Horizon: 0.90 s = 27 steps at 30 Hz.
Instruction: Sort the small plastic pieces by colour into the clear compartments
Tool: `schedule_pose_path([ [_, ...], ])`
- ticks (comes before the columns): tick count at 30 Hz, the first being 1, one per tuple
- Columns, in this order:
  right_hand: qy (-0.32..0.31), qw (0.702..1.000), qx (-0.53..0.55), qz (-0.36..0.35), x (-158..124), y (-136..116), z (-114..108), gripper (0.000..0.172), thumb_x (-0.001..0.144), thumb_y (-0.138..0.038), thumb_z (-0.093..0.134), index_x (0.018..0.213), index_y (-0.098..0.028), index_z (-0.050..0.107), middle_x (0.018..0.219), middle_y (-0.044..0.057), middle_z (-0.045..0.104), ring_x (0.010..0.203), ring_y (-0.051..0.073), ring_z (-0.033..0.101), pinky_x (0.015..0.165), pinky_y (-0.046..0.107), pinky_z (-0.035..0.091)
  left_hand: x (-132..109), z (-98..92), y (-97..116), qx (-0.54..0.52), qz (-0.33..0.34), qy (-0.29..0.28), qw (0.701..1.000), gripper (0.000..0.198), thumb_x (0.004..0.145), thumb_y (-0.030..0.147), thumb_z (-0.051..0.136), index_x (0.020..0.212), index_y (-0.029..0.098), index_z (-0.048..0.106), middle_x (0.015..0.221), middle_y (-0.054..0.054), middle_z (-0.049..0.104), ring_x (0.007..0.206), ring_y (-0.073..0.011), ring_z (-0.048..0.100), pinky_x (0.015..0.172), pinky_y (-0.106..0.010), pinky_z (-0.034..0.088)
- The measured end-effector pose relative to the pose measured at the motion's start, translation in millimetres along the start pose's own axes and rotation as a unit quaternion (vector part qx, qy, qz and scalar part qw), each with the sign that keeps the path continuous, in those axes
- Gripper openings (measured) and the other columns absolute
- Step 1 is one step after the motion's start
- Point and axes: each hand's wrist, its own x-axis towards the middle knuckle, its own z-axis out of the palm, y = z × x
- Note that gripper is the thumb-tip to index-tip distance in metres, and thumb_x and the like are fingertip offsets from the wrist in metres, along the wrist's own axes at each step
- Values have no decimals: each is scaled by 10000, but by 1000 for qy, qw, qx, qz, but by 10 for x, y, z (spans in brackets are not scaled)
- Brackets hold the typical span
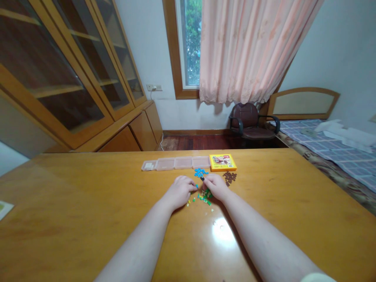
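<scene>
My left hand (181,190) and my right hand (215,186) rest close together on the wooden table (88,203), fingers curled. Between their fingertips sits a tiny dark piece (202,178), which my right hand pinches. My left hand's fingers are closed; what they hold is too small to see. A heap of blue small pieces (200,172) lies just beyond the hands. Green and yellow pieces (203,197) are scattered under and between the hands. A pile of brown pieces (229,177) lies to the right of my right hand.
A clear plastic compartment tray (175,163) and a yellow box (222,162) lie beyond the pieces. A paper corner (4,208) shows at the table's left edge. Behind the table are a cabinet (88,98), an office chair (252,123) and a bed (337,149).
</scene>
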Motion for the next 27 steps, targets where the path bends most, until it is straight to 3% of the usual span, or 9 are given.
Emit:
schedule_pose_path([
  [5, 18, 1000, -11, -4, -1, 9, 0, 428, 892, -272, 397, 545, -165, 624, 579, 19, 596, 607, 136, 550, 630, 245, 375, 6, -27, 9, 4, -18, 10, 1000, 322, 813, 97, 513, 997, 282, 700, 1009, -9, 660, 952, -185, 510, 904, -358, 366],
  [9, -41, 997, 33, -60, -11, 0, 11, 483, 917, -372, 379, 577, -168, 655, 575, 30, 614, 628, 146, 557, 662, 255, 394, 12, -45, 14, 13, -33, 7, 999, 281, 818, 121, 517, 933, 277, 722, 953, -21, 666, 921, -190, 519, 893, -371, 379],
  [15, -96, 987, 68, -114, -8, -2, 22, 625, 912, -562, 297, 653, -156, 695, 607, 50, 630, 618, 150, 571, 670, 266, 403, 9, -2, 12, 20, -56, 9, 998, 353, 840, 131, 483, 1115, 280, 648, 1119, -38, 623, 1016, -210, 505, 926, -383, 381],
  [22, -88, 991, 8, -101, -7, 1, 23, 581, 908, -525, 344, 624, -148, 684, 579, 48, 611, 583, 143, 542, 612, 253, 371, 11, 49, -26, 28, -90, 2, 996, 333, 850, 157, 463, 1095, 266, 661, 1168, -45, 604, 1067, -225, 494, 944, -391, 377],
  [27, -79, 992, -12, -94, -7, 8, 18, 588, 915, -523, 341, 609, -148, 674, 565, 45, 602, 571, 137, 523, 609, 249, 362, 12, 22, -57, 43, -130, 22, 990, 269, 821, 147, 488, 949, 230, 710, 1106, -50, 635, 1046, -228, 513, 937, -389, 373],
])
